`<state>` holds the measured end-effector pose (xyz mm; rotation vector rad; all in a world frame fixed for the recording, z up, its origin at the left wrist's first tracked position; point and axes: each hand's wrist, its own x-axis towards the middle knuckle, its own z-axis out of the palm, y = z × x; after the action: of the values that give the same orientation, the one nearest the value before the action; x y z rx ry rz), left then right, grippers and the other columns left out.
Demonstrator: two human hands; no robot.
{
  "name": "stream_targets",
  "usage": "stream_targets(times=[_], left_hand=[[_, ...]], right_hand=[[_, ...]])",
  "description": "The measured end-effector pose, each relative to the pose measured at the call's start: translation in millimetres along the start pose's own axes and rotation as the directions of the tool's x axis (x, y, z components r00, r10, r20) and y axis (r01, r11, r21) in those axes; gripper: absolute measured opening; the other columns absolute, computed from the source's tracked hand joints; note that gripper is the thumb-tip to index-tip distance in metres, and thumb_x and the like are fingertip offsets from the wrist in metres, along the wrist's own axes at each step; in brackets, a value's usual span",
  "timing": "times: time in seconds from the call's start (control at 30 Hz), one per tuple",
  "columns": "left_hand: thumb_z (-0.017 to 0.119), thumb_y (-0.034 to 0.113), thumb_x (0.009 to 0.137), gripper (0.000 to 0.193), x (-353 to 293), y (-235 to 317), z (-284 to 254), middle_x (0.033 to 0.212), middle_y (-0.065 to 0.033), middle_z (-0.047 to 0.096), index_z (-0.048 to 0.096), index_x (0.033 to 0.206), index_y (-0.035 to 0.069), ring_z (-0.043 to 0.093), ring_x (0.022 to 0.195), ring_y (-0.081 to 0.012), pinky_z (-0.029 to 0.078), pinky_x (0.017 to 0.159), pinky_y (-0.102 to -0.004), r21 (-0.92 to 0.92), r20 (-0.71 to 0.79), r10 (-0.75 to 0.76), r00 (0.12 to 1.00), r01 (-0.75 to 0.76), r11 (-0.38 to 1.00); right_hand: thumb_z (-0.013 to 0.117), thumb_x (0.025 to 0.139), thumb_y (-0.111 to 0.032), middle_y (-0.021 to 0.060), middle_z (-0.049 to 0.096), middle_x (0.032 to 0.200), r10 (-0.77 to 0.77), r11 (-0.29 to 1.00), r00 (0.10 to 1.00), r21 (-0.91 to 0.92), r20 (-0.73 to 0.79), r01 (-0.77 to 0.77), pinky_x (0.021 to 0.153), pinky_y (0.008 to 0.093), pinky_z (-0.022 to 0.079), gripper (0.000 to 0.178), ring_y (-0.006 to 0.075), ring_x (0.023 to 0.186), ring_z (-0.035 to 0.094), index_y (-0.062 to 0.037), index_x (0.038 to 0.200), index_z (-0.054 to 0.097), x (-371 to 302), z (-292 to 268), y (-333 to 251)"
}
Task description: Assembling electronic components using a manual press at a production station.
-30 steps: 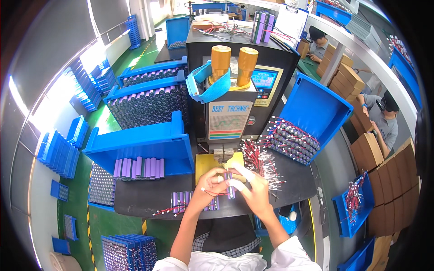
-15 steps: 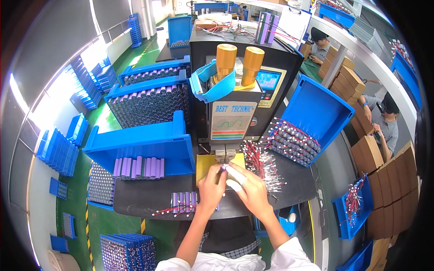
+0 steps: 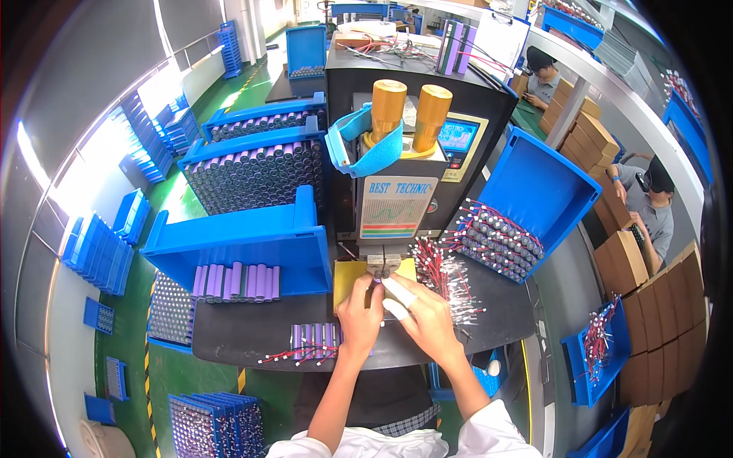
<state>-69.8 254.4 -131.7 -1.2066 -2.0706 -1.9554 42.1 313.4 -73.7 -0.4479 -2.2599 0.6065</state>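
At the spot welder point(image 3: 397, 206), my left hand point(image 3: 360, 311) pinches a small purple battery cell point(image 3: 377, 281) just under the metal electrode block point(image 3: 384, 262). My right hand point(image 3: 424, 313), with white covers on its thumb and index finger, closes in from the other side with its fingertips at the same cell. The fingers hide most of the cell and whatever lies against it. A yellow plate point(image 3: 343, 285) shows beneath the hands. Left of my left wrist, a short row of purple cells point(image 3: 309, 334) with red leads lies on the black table.
A blue bin point(image 3: 237, 237) holding purple cells stands left; more cell-filled bins point(image 3: 256, 179) rise behind it. Right of the welder are loose red-and-white leads point(image 3: 447, 290) and a tilted blue bin point(image 3: 534, 183) of wired cells. People sit by cardboard boxes point(image 3: 584, 137) at far right.
My hands and the cell have moved slightly closer to the electrode block. The whole view has shifted a little. The fingers remain closed.
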Motion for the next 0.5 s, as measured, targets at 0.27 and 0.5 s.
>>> stream_targets(times=[0.27, 0.5], left_hand=[[0.064, -0.001, 0.086, 0.018, 8, 12, -15, 0.087, -0.0123, 0.069, 0.055, 0.101, -0.003, 0.068, 0.08, -0.0164, 0.054, 0.07, -0.0288, -0.239, 0.168, -0.274, 0.947, 0.308, 0.921], [0.073, -0.007, 0.076, 0.056, 18, 10, -66, 0.107, -0.0136, 0.064, 0.045, 0.124, -0.001, 0.066, 0.09, -0.0166, 0.056, 0.079, -0.0303, -0.291, 0.824, -0.22, 0.522, 0.724, 0.625]], right_hand=[[0.069, 0.078, -0.004, 0.0166, 0.058, 0.125, -0.116, 0.984, 0.976, -0.11, 0.183, 0.138, 0.092, 0.0399, 0.048, 0.052, 0.0335, 0.112, 0.058, -0.0049, 0.127, 0.055, 0, -12, 8], [0.076, 0.07, -0.01, 0.0134, 0.055, 0.115, -0.035, 0.995, 0.938, -0.075, 0.346, 0.065, 0.091, 0.0422, 0.043, 0.067, 0.0337, 0.107, 0.053, -0.0067, 0.131, 0.048, -10, -27, -10]])
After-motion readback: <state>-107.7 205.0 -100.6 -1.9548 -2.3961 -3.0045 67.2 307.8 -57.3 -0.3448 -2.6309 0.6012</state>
